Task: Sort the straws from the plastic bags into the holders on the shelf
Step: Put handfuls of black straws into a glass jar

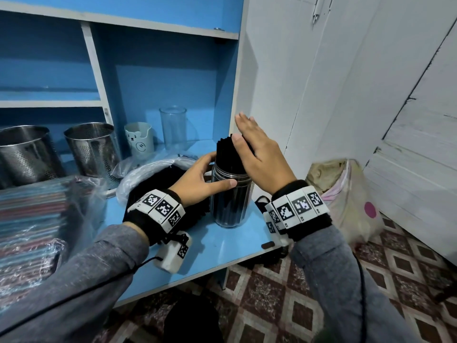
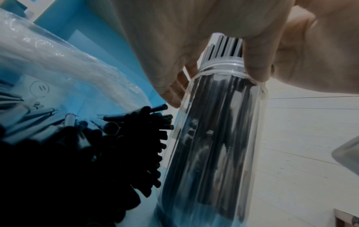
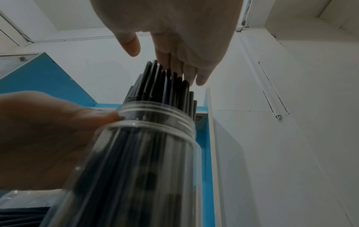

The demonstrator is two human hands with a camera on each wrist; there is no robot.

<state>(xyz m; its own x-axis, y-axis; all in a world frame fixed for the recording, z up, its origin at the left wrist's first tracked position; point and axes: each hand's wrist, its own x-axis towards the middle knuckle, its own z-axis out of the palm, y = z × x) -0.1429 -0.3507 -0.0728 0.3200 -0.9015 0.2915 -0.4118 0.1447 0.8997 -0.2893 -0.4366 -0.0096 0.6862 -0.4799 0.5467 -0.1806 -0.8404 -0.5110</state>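
Left to right: bag point(image 1: 153, 174) of black straws, then left hand point(image 1: 197, 174) curled round the neck of the clear jar point(image 1: 230, 201) standing on the shelf point(image 1: 222, 243). Right hand point(image 1: 259, 154), fingers straight, lies flat on the straws point(image 1: 226, 154) protruding from the jar. Light, thin and probably easily crushed, these straws are best handled as a bundle by mid-length.

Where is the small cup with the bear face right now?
In the head view the bear-face cup stands at the back of the blue shelf, left of centre, between a perforated steel holder on its left and an empty clear glass on its right.
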